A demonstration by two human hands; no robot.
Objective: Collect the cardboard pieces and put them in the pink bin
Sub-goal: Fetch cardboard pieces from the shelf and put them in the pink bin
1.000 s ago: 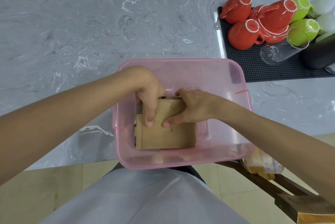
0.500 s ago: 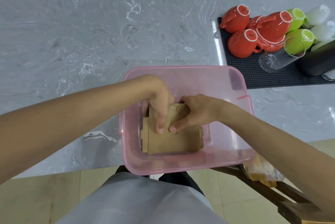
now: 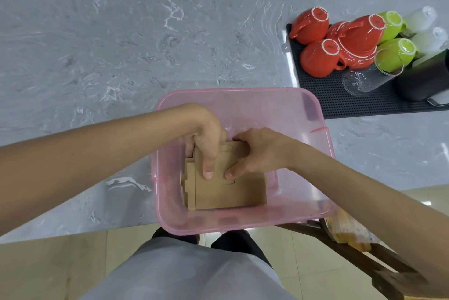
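A translucent pink bin (image 3: 303,110) stands at the near edge of the grey marble counter (image 3: 121,44). Flat brown cardboard pieces (image 3: 228,192) lie stacked on the bin's floor. Both hands reach down inside the bin. My left hand (image 3: 206,144) grips the far left part of the top piece, fingers pressing on its face. My right hand (image 3: 255,153) holds the same stack from the right, thumb tip on the cardboard. The far edge of the stack is hidden under the hands.
A black mat (image 3: 335,98) at the right carries upturned red cups (image 3: 320,56), green cups (image 3: 398,51), a clear glass (image 3: 359,81) and a dark container (image 3: 425,81). A wooden chair (image 3: 359,256) with a wrapped packet (image 3: 347,229) sits below right.
The view has shifted slightly, so the bin sits a little lower and further right in the frame. Both hands stay on the cardboard stack inside the bin, pressing it down.
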